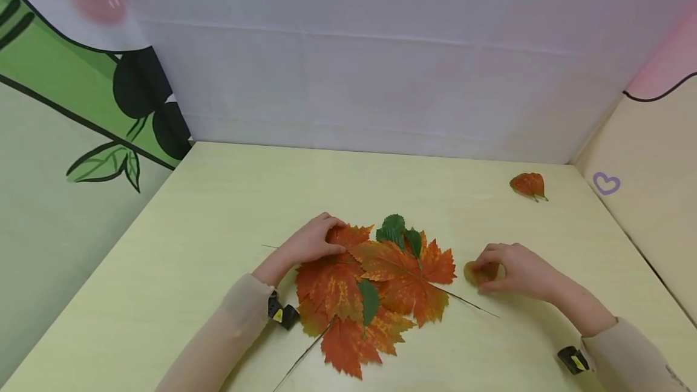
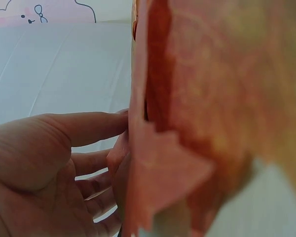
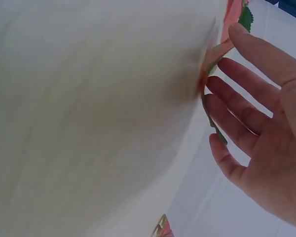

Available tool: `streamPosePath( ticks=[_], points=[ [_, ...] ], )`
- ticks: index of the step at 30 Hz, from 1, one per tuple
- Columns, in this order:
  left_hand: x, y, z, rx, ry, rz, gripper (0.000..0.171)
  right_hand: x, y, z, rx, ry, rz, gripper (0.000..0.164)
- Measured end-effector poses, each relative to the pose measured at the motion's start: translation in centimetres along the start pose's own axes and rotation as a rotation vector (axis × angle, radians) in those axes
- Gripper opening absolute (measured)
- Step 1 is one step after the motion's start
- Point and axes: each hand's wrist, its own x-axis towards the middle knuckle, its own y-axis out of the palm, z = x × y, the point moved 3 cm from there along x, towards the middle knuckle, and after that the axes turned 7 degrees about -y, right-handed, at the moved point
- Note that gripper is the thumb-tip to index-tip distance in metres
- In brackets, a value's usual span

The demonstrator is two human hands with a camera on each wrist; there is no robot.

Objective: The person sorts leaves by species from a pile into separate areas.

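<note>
A pile of artificial orange maple leaves lies on the table. At its upper left, my left hand pinches the edge of a maple leaf between thumb and fingers; the fingers are partly behind the leaf in the left wrist view. To the right of the pile, my right hand holds a small brownish-green leaf at the tabletop, thumb at one edge and fingertips on it. In the right wrist view that leaf shows edge-on, with its edge curling toward the thumb.
Green leaves are among the orange ones, and thin stems stick out from the pile. A small orange-brown leaf lies at the table's back right. Printed cloth walls enclose the pale yellow table.
</note>
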Motion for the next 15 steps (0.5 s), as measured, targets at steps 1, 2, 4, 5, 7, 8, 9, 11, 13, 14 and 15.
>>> streamPosePath(
  ticks=[1, 2, 4, 5, 7, 8, 9, 11, 13, 14, 15],
  points=[
    [-0.01, 0.02, 0.04, -0.003, -0.001, 0.001, 0.048, -0.05, 0.16, -0.01, -0.001, 0.01, 0.005, 0.028],
    [-0.02, 0.03, 0.08, -0.006, -0.002, 0.002, 0.047, -0.08, 0.27, -0.03, -0.003, 0.016, 0.006, 0.029],
    [-0.02, 0.02, 0.12, -0.008, -0.004, 0.001, 0.047, -0.06, 0.37, -0.07, -0.012, 0.017, 0.003, 0.03],
    [-0.02, 0.01, 0.14, -0.006, -0.005, 0.002, 0.047, -0.02, 0.4, -0.11, -0.014, 0.017, 0.0, 0.029],
    [-0.02, -0.01, 0.14, -0.006, -0.006, 0.003, 0.047, 0.07, 0.41, -0.13, -0.013, 0.014, -0.002, 0.029],
    [-0.02, -0.02, 0.14, -0.006, -0.005, 0.003, 0.048, 0.13, 0.4, -0.14, -0.012, 0.012, -0.001, 0.028],
    [-0.03, -0.03, 0.12, -0.005, -0.003, 0.004, 0.048, 0.19, 0.37, -0.13, -0.011, 0.008, 0.0, 0.027],
    [-0.04, -0.04, 0.1, -0.005, -0.002, 0.006, 0.048, 0.3, 0.29, -0.12, -0.013, 0.006, -0.004, 0.026],
    [-0.05, -0.06, 0.07, -0.007, 0.0, 0.007, 0.048, 0.39, 0.17, -0.11, -0.006, 0.002, -0.004, 0.023],
    [-0.07, -0.08, 0.06, -0.006, 0.001, 0.007, 0.048, 0.43, 0.11, -0.1, 0.001, 0.001, -0.004, 0.021],
    [-0.08, -0.09, 0.04, -0.006, 0.002, 0.007, 0.048, 0.47, 0.05, -0.1, 0.008, 0.0, -0.004, 0.019]
  ],
)
